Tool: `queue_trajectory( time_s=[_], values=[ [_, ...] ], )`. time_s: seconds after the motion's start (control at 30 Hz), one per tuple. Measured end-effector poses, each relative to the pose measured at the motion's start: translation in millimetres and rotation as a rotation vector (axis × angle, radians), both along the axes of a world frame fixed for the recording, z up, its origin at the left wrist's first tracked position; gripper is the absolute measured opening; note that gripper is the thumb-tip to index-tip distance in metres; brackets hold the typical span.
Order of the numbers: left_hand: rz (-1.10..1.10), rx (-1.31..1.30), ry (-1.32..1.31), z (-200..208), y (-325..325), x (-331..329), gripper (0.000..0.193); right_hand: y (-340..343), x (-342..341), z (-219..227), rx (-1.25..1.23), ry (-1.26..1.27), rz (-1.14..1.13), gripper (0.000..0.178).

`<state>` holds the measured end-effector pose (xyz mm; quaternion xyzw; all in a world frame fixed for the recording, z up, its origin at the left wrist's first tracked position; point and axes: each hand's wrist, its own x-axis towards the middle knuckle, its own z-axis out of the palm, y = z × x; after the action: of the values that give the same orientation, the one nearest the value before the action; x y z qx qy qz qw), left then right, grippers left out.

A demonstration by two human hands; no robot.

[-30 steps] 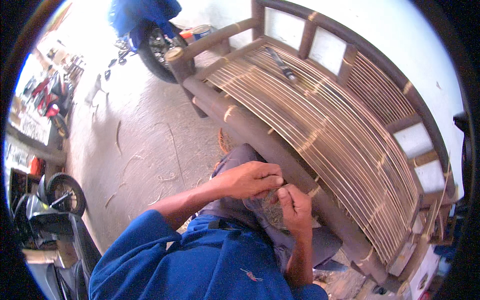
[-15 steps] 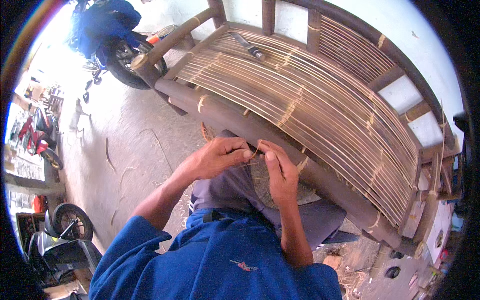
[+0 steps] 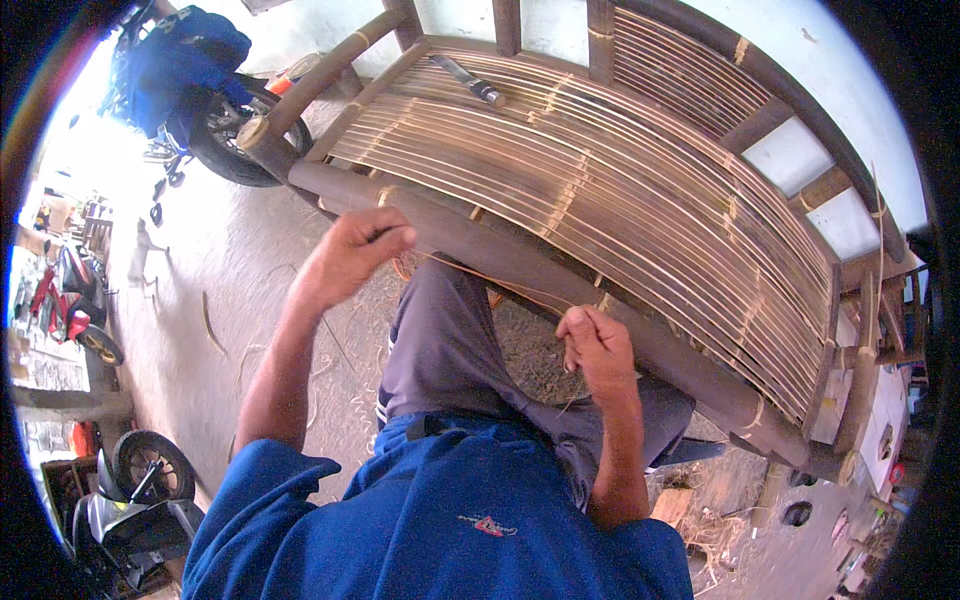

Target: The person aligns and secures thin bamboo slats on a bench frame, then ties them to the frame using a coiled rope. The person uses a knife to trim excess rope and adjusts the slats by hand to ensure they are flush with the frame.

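Note:
A thin orange-brown strand [image 3: 490,277] runs between my hands, above my lap and in front of the bench's thick front rail. My left hand [image 3: 362,247] is closed, pinching its left end. Lower and to the right, my right hand [image 3: 597,345] is closed around the other end, and a short pale tail hangs below it. Whether the strand is cane or string I cannot tell. Just beyond lies the bamboo bench [image 3: 470,150], its seat made of narrow slats tied with pale bindings. A knife with a dark handle [image 3: 470,80] rests on the far left of the seat.
A motorcycle under a blue cover [image 3: 185,75] stands past the bench's left end. At the lower left is another motorbike [image 3: 130,510], with a red one [image 3: 72,300] farther off. A cat [image 3: 146,255] is on the floor. Shavings [image 3: 700,530] litter the ground at the right.
My hands have moved apart, the left up and leftward, the right to the right. The strand, bunched between my fingers before, now stretches out long between them. The view has shifted slightly.

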<state>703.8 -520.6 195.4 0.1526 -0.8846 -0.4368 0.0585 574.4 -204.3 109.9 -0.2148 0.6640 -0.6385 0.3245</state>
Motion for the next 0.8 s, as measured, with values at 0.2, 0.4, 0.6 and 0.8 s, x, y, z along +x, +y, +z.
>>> queue_trajectory(
  time_s=[0.2, 0.4, 0.6, 0.8],
  values=[
    [0.099, -0.049, -0.025, 19.6, -39.5, 30.3, 0.025, 20.7, -17.1, -6.5, -0.035, -0.100, -0.098, 0.039],
    [0.262, -0.295, -0.088, 4.7, -88.1, 55.1, 0.025, 10.6, -14.7, -28.3, 0.084, 0.070, 0.057, 0.040],
    [0.417, -0.527, -0.218, -38.7, -136.6, 83.8, 0.028, 9.4, -3.5, -34.1, 0.249, 0.228, 0.194, 0.046],
    [0.511, -0.696, -0.339, -75.0, -133.8, 90.0, 0.029, 15.5, -2.5, -37.5, 0.309, 0.241, 0.178, 0.045]
  ],
)
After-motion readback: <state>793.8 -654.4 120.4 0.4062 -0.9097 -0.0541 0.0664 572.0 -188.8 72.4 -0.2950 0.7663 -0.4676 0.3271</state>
